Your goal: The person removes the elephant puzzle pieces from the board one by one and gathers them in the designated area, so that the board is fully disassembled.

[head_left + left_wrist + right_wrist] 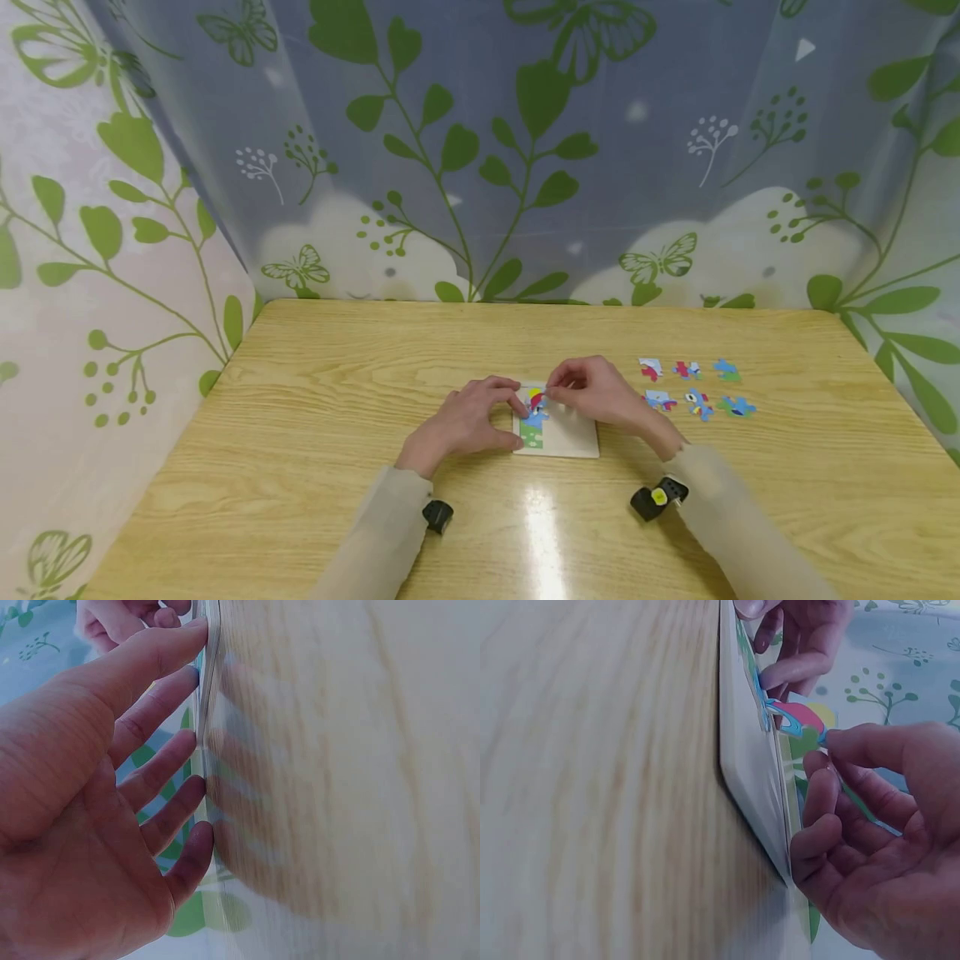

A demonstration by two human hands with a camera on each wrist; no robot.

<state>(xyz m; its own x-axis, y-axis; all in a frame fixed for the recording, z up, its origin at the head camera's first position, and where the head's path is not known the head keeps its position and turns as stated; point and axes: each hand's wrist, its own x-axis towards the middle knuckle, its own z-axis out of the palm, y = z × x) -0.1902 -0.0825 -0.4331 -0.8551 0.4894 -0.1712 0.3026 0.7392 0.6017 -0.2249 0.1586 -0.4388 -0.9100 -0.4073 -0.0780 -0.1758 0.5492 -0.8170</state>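
Supporting everything, the pale yellow wood-grain table (315, 375) lies flat beneath a person's two bare hands. The left hand (467, 418), fingers loosely spread and grasping nothing, touches the left side of a flat, cream-coloured rectangular board (572, 435), probably to stop it sliding. The right hand (596, 392) hangs over the far right of the board, thumb and forefinger pinched together, other fingers curled. The board looks wider left to right than near to far, though foreshortening may mislead. Farther right, six loose multicoloured cut-out jigsaw pieces (738, 407) lie apart in two rows of three, seemingly so each can be picked singly. At the board's far left is the red, yellow and blue jigsaw piece (801, 718), pinched near its right edge, likely for finer control. It appears tilted, yellow part farther away than red; its long axis is unclear.
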